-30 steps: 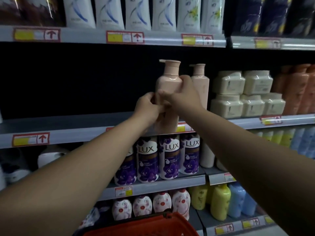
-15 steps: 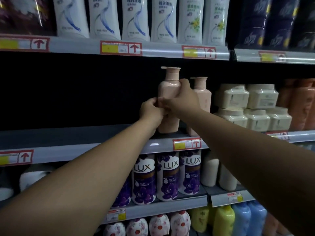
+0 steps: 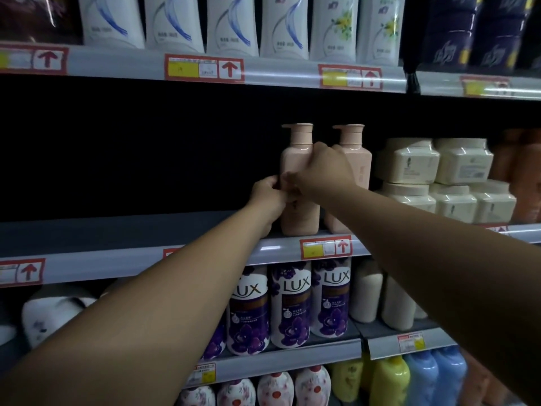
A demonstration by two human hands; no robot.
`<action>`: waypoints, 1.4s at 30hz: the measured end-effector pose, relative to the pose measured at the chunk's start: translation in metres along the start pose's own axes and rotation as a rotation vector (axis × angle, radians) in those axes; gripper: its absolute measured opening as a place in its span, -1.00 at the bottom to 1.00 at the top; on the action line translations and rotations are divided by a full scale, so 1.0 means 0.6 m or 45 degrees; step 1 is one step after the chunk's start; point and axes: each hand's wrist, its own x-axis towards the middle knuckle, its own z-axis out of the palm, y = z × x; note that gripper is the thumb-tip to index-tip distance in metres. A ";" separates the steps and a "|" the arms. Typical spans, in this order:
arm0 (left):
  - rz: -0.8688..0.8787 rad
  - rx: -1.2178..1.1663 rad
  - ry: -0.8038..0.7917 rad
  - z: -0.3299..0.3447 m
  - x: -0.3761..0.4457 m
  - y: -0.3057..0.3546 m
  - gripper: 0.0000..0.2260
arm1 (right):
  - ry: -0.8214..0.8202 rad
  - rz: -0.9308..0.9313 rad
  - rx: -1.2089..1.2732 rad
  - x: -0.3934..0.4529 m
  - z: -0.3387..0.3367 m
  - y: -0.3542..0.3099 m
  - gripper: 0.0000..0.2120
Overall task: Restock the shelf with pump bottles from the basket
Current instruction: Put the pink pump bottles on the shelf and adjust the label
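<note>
A pale pink pump bottle (image 3: pixel 296 159) stands upright on the grey middle shelf (image 3: pixel 117 230), its base at the shelf's front edge. My left hand (image 3: pixel 268 197) grips its lower left side and my right hand (image 3: pixel 323 171) wraps its front and right side. A second pink pump bottle (image 3: pixel 355 150) stands just to its right, partly hidden by my right hand. The basket is out of view.
Left of the bottles the middle shelf is dark and bare. Cream square jars (image 3: pixel 433 177) are stacked to the right. White bottles (image 3: pixel 231 22) line the shelf above, close over the pump heads. Purple LUX bottles (image 3: pixel 289 303) stand on the shelf below.
The pink bottle has come down from the air onto the shelf, beside the second one. Both hands have stayed on it. The view has tilted up, and the red basket has dropped out of sight.
</note>
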 end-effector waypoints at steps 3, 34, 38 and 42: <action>-0.006 -0.014 -0.013 0.008 0.001 -0.002 -0.67 | 0.027 -0.022 -0.102 -0.002 0.000 -0.001 -0.44; 0.066 0.290 0.126 -0.030 -0.082 0.000 -0.48 | -0.098 -0.130 -0.062 -0.114 -0.010 0.036 -0.73; 0.188 0.467 0.118 -0.053 -0.134 -0.019 -0.54 | -0.110 -0.091 -0.071 -0.163 0.012 0.039 -0.76; 0.224 0.653 0.123 -0.082 -0.198 -0.051 -0.64 | -0.232 -0.077 -0.023 -0.237 0.036 0.033 -0.77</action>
